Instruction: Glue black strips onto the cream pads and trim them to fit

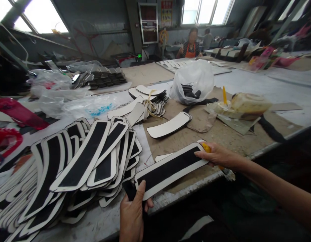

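A curved white piece with a black strip (170, 169) spans between my two hands over the table's front edge. My left hand (132, 213) pinches its near left end, thumb on top, and also holds a dark strip (129, 190). At the far right end my right hand (214, 154) grips the piece with the thumb on top; a yellow-handled tool (206, 147) sticks out between its fingers. Beneath the held piece, part of another white piece (162, 157) shows on brown paper. A large pile of similar black-and-white pieces (81, 158) lies to the left.
White curved pieces (168, 126) lie behind the hands, near a tied bundle (154, 107). Farther back is a plastic bag with black strips (193, 80). A stained container (251, 104) with a yellow-handled brush (224, 95) stands right. A person in an orange apron (192, 48) sits beyond.
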The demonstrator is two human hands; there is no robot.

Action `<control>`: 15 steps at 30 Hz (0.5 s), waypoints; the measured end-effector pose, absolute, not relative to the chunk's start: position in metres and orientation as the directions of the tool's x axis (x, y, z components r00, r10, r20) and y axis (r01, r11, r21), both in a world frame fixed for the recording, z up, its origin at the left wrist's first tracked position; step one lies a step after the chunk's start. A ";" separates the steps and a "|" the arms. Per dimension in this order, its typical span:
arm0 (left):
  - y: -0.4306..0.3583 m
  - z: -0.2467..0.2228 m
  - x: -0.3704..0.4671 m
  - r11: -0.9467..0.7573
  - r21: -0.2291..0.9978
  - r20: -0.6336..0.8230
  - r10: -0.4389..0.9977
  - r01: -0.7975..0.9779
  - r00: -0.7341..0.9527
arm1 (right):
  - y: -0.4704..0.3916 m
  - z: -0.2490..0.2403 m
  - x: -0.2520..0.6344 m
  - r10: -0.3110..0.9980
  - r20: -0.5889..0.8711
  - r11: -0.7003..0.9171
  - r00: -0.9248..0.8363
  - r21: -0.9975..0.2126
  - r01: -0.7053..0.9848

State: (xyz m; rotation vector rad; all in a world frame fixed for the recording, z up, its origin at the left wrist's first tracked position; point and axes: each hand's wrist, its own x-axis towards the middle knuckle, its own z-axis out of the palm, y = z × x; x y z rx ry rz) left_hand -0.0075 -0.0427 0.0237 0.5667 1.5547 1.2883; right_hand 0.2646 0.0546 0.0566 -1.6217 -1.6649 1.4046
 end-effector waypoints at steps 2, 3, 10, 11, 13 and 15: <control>-0.043 0.024 -0.007 0.322 0.917 -0.393 0.829 -0.235 -0.398 | 0.054 0.056 0.266 0.912 -0.337 -0.193 -0.233 -0.856 0.480; -0.043 0.025 -0.006 0.323 0.915 -0.397 0.826 -0.241 -0.399 | 0.054 0.056 0.267 0.913 -0.334 -0.193 -0.233 -0.858 0.475; -0.041 0.027 -0.002 0.321 0.911 -0.404 0.822 -0.259 -0.401 | 0.051 0.065 0.267 0.931 -0.292 -0.160 -0.218 -0.865 0.475; -0.041 0.028 -0.001 0.322 0.911 -0.403 0.823 -0.256 -0.401 | 0.050 0.067 0.267 0.934 -0.285 -0.154 -0.214 -0.864 0.479; -0.041 0.028 0.001 0.326 0.910 -0.406 0.823 -0.254 -0.398 | 0.050 0.068 0.266 0.942 -0.275 -0.152 -0.193 -0.861 0.486; -0.041 0.029 0.001 0.329 0.909 -0.408 0.824 -0.255 -0.393 | 0.050 0.067 0.268 0.944 -0.279 -0.164 -0.177 -0.860 0.483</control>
